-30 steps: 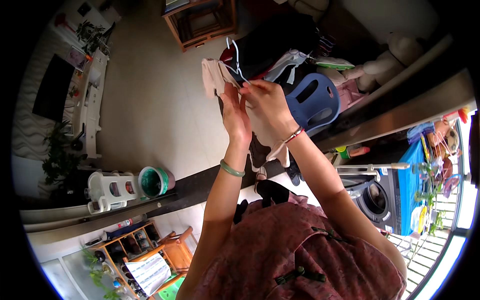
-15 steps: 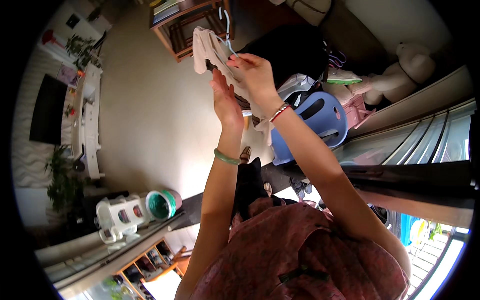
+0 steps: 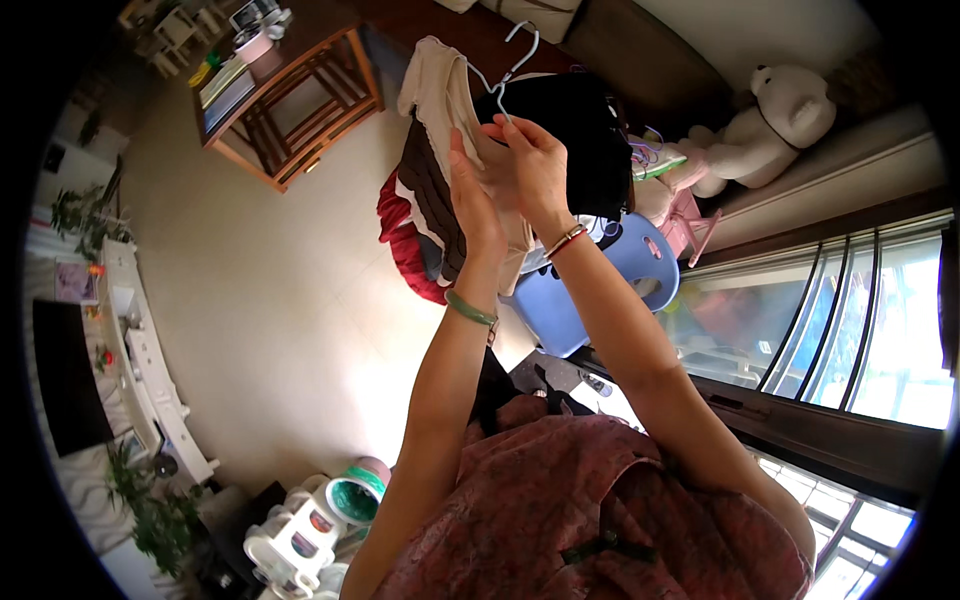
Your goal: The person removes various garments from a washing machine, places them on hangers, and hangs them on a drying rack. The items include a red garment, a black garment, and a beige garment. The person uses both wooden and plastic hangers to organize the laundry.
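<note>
The cream and brown striped fabric garment [image 3: 440,150] is hanging on a pale wire clothes hanger [image 3: 510,60], held up in front of the person and now higher and further forward than a moment ago. The left hand [image 3: 475,205] is pressing flat against the cloth, its grip spread. The right hand [image 3: 530,165] is pinching the cloth just below the hanger's hook. Behind it a black garment [image 3: 580,140] is draping over a blue plastic stool [image 3: 610,290]; a red cushion [image 3: 405,250] is lying on the floor, a wooden side table [image 3: 290,110] standing beyond and a white teddy bear [image 3: 780,110] sitting near the window
</note>
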Action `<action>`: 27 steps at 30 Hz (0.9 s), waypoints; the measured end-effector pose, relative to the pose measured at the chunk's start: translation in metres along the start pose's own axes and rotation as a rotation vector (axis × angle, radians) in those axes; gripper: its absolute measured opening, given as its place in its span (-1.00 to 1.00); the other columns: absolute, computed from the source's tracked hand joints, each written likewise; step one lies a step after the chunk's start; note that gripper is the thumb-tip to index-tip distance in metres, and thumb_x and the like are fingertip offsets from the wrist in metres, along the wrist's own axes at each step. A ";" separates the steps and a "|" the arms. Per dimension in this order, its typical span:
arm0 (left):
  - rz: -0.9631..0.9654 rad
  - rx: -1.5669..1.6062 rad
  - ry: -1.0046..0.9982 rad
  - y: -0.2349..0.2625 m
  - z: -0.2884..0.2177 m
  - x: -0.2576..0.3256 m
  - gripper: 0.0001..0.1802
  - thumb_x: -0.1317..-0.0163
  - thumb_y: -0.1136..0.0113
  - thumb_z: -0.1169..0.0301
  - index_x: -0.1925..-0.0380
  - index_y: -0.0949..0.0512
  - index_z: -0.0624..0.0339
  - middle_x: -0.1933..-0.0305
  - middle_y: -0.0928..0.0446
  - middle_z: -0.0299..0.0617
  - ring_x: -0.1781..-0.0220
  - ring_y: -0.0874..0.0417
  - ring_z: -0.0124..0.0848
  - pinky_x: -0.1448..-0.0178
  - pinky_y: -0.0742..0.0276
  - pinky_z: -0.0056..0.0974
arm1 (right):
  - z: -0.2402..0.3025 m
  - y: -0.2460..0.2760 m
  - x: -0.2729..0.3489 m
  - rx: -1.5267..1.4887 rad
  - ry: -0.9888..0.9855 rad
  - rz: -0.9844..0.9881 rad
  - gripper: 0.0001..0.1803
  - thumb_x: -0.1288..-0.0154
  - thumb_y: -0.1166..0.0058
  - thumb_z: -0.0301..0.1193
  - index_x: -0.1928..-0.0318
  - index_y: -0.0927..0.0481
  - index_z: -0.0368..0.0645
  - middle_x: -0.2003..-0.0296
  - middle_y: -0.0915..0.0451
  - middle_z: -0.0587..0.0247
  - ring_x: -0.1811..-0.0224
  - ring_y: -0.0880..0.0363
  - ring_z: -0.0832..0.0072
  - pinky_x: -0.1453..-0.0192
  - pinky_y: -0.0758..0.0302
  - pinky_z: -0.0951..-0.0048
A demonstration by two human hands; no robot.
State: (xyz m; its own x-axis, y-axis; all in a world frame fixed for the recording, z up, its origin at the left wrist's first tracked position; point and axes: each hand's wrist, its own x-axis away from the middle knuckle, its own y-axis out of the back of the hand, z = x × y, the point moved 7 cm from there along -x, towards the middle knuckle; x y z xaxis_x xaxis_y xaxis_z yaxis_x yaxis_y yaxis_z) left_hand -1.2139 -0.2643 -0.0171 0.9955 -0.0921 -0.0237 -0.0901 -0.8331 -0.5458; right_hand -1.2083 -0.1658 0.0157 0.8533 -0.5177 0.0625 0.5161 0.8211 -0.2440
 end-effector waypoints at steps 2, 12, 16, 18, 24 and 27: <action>0.031 0.030 0.051 -0.023 0.008 -0.010 -0.29 -0.54 0.47 -0.06 -0.47 -0.03 0.22 -0.56 0.02 -0.09 -0.59 0.07 -0.30 -0.58 0.19 -0.23 | 0.000 0.014 -0.021 -0.021 0.029 -0.053 -0.71 -0.42 -0.04 -0.40 0.02 -0.61 -0.37 0.21 -0.71 0.19 0.15 -0.57 0.59 -0.02 -0.44 0.59; 0.300 0.025 0.209 -0.105 0.115 -0.037 -0.26 -0.51 0.32 -0.08 -0.43 -0.10 0.29 -0.53 -0.05 -0.06 -0.54 -0.07 -0.25 -0.54 0.04 -0.22 | -0.039 0.164 -0.110 -0.113 0.099 -0.363 -0.69 -0.41 -0.05 -0.45 -0.05 -0.55 -0.43 0.13 -0.68 0.06 0.02 -0.63 0.40 -0.15 -0.48 0.47; 0.406 -0.028 0.282 -0.125 0.166 -0.028 -0.29 -0.51 0.28 -0.02 -0.42 -0.11 0.32 -0.51 -0.08 -0.03 -0.52 -0.11 -0.24 -0.53 0.01 -0.23 | -0.069 0.230 -0.122 -0.129 0.077 -0.491 -0.71 -0.40 -0.06 -0.43 0.00 -0.60 -0.40 0.18 -0.70 0.11 0.07 -0.63 0.46 -0.10 -0.47 0.53; 0.446 -0.055 0.310 -0.131 0.191 -0.024 -0.31 -0.52 0.27 0.01 -0.41 -0.12 0.34 -0.50 -0.10 -0.01 -0.51 -0.13 -0.24 -0.52 -0.01 -0.23 | -0.086 0.253 -0.126 -0.169 0.043 -0.537 -0.73 -0.39 -0.06 -0.43 0.04 -0.63 -0.38 0.21 -0.71 0.15 0.11 -0.62 0.52 -0.06 -0.46 0.57; 0.564 -0.127 0.382 -0.140 0.251 -0.013 -0.36 -0.52 0.22 0.10 -0.38 -0.14 0.39 -0.47 -0.14 0.04 -0.48 -0.18 -0.22 -0.49 -0.06 -0.24 | -0.116 0.301 -0.129 0.144 -0.073 -0.708 -0.74 -0.31 -0.15 -0.39 0.11 -0.68 -0.34 0.24 -0.71 0.23 0.22 -0.58 0.57 0.07 -0.46 0.57; 0.609 -0.148 0.408 -0.144 0.269 -0.010 -0.39 -0.53 0.19 0.15 -0.37 -0.15 0.42 -0.45 -0.16 0.06 -0.46 -0.21 -0.21 -0.48 -0.09 -0.25 | -0.121 0.315 -0.118 0.150 -0.086 -0.773 -0.68 -0.29 -0.17 -0.33 0.06 -0.67 -0.31 0.31 -0.68 0.28 0.28 -0.55 0.58 0.15 -0.44 0.55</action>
State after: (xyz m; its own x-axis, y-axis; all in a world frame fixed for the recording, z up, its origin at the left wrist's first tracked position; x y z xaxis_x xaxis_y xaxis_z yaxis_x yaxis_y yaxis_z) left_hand -1.2031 0.0028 -0.1635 0.6803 -0.7316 0.0431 -0.6536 -0.6322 -0.4161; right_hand -1.1561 0.1248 -0.1857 0.2487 -0.9392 0.2368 0.9642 0.2633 0.0316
